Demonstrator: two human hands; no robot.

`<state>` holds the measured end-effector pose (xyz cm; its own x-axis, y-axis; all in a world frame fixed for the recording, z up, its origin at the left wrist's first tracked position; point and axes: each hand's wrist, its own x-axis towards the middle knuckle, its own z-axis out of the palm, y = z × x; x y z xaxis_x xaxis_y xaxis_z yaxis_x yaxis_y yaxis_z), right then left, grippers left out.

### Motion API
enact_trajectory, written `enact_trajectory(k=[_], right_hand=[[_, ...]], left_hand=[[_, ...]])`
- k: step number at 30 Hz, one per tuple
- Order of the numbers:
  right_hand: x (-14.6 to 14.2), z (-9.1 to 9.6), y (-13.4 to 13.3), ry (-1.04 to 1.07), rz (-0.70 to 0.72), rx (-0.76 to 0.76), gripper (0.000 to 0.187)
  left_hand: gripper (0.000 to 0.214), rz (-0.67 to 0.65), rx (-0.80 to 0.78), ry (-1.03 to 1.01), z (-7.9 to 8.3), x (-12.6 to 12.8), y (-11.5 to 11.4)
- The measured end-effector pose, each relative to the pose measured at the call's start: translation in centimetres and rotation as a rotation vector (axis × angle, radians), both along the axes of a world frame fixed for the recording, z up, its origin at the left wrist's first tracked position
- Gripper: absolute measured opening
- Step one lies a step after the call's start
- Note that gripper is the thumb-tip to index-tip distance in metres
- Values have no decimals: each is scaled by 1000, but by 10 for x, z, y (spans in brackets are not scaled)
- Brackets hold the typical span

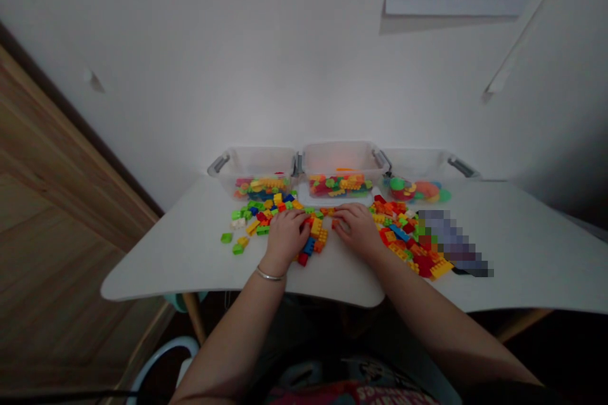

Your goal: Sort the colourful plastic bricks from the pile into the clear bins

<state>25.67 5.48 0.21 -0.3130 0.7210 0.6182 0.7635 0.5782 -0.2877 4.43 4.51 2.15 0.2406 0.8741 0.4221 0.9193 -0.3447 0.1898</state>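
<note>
My left hand [286, 235], a bangle at its wrist, curls at the left edge of a small cluster of toy building bricks. Its fingertips press together by a red brick; what they hold is hidden. Yellow bricks [316, 226] and a blue brick [309, 245] lie just right of it. My right hand [357, 228] bends inward from the other side, thumb and fingers closed on a small orange brick [334, 224]. An orange brick piece [327, 211] sits by its fingertips.
Loose bricks [259, 215] spread to the left, and a larger heap [403, 234] lies right, beside a blurred bag-like item [453, 243]. Three clear bins stand along the wall: left [261, 158], middle [344, 155] and right [418, 161]. The white table [180, 253] has a curved front edge.
</note>
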Motion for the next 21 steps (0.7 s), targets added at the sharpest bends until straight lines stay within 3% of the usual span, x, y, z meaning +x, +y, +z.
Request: enact_trajectory(k=[12, 21], right_hand=[[-3, 0, -3, -228, -108, -107, 23], [-4, 3, -4, -262, -115, -124, 24]], left_hand=[[27, 7, 2, -1, -1, 0, 2], [26, 4, 0, -6, -2, 0, 3]])
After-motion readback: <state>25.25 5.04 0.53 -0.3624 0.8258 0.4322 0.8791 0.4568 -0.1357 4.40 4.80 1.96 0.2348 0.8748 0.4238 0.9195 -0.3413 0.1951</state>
